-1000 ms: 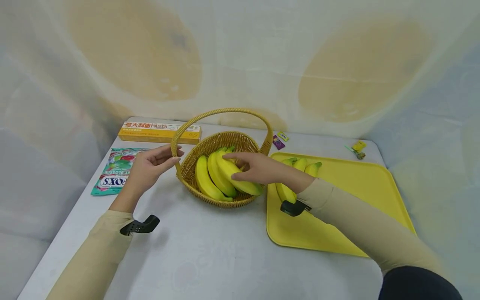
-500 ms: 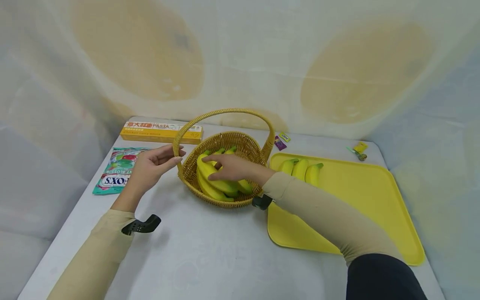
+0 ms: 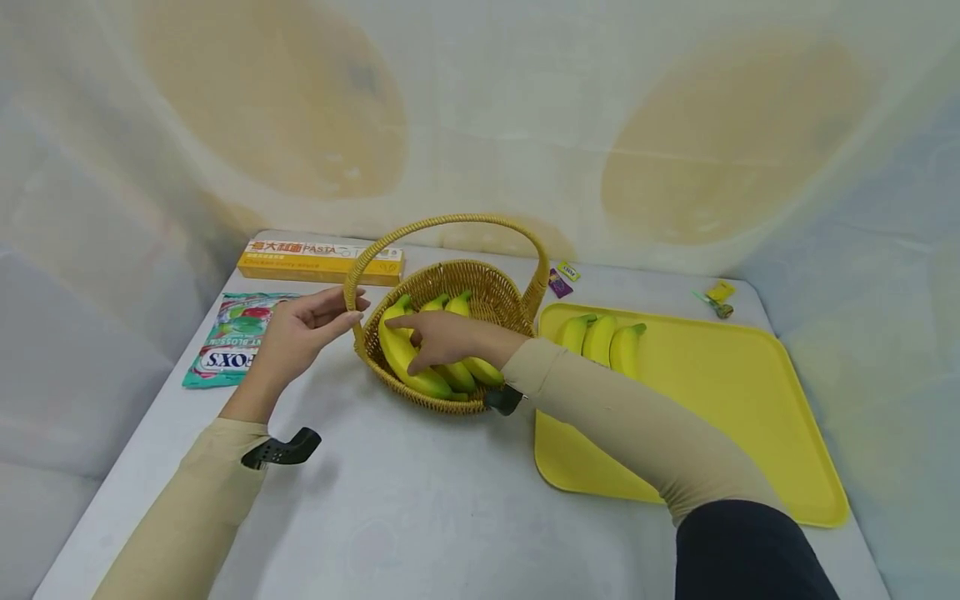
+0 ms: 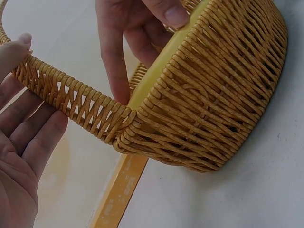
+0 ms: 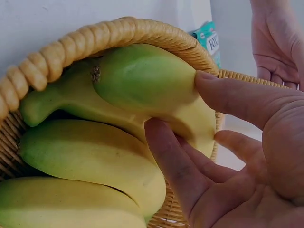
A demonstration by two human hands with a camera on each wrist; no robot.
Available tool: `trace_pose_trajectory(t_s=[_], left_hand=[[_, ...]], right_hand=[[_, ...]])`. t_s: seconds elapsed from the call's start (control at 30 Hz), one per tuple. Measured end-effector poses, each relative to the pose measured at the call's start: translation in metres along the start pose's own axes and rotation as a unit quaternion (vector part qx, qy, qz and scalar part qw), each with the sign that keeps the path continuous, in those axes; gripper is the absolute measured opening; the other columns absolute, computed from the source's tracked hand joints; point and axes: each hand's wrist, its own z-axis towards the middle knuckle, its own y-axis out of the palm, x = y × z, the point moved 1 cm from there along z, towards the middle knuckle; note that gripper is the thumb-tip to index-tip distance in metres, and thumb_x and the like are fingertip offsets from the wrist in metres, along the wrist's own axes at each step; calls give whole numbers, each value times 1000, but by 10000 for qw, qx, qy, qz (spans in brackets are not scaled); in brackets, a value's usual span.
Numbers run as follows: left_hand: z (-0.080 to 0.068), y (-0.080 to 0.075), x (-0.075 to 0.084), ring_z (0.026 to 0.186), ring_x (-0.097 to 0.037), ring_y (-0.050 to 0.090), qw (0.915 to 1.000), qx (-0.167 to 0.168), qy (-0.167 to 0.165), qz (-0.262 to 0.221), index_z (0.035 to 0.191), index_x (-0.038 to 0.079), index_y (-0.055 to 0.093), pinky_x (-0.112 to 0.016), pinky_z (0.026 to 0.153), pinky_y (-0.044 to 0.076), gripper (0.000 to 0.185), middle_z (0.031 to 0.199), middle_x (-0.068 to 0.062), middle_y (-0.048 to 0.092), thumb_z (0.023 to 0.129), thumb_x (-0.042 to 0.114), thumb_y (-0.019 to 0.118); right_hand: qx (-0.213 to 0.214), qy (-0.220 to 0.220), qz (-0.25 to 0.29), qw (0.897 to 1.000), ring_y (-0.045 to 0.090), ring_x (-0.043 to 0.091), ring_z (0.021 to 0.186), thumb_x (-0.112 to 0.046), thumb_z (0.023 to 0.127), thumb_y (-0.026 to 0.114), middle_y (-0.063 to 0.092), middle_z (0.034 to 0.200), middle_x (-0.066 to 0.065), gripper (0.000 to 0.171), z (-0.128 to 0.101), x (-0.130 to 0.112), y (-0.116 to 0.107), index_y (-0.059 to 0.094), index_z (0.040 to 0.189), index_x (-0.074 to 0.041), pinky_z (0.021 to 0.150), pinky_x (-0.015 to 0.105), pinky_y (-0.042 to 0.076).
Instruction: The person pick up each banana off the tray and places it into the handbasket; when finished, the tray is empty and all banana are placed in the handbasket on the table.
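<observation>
In the head view, a woven basket (image 3: 491,287) with a tall arched handle stands at the table's middle, holding several bananas. My left hand (image 3: 303,329) holds the left side of the handle, thumb on one face and fingers behind it, as the left wrist view shows. My right hand (image 3: 459,337) reaches into the basket from the right. It pinches the leftmost banana (image 5: 147,76) between thumb and fingers; this banana lies on top of another banana (image 5: 76,97) along the basket's left wall. Two more bananas (image 5: 90,164) lie beside them, partly hidden by the hand in the head view.
On the right is a yellow tray (image 3: 720,400) with three bananas (image 3: 600,340) at its upper left. A pasta box (image 3: 318,262) lies at the back left, and a green candy bag (image 3: 236,333) behind my left wrist. Small wrapped candies (image 3: 560,282) lie near the back edge.
My right hand has moved left over the basket with a banana, from the right side of the pile to the left wall, and lowered it there. My left hand has stayed on the handle.
</observation>
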Motion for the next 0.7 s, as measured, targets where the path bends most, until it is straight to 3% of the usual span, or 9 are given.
trace_pose_trajectory(t_s=[0.2, 0.43, 0.57, 0.7], left_hand=[[1, 0, 1, 108, -8, 70, 10000, 10, 35, -19, 131, 9, 69, -19, 93, 54, 39, 119, -8, 73, 98, 29, 71], [0, -1, 0, 109, -8, 70, 10000, -16, -5, -75, 133, 8, 67, -19, 93, 54, 42, 120, -8, 73, 97, 29, 72], [-1, -1, 0, 108, -8, 70, 10000, -9, 4, -57, 133, 8, 67, -19, 93, 54, 42, 120, -9, 73, 97, 29, 72], [0, -1, 0, 108, -7, 70, 10000, -8, 18, -32, 133, 6, 67, -19, 93, 54, 43, 120, -10, 73, 97, 29, 72]], right_hand=[[1, 10, 38, 10000, 60, 20, 121, -22, 94, 75, 59, 140, 13, 81, -1, 2, 0, 31, 161, -20, 87, 27, 54], [298, -109, 492, 9983, 66, 19, 109, -23, 95, 74, 59, 141, 12, 78, -20, 24, 4, 32, 161, -24, 88, 29, 56], [682, -216, 647, 9953, 66, 22, 113, -22, 97, 71, 59, 139, 13, 70, -41, 40, 7, 37, 159, -21, 90, 31, 56], [1350, -529, 624, 9875, 65, 23, 111, -18, 98, 69, 61, 135, 14, 61, -67, 58, 11, 45, 154, -16, 91, 33, 57]])
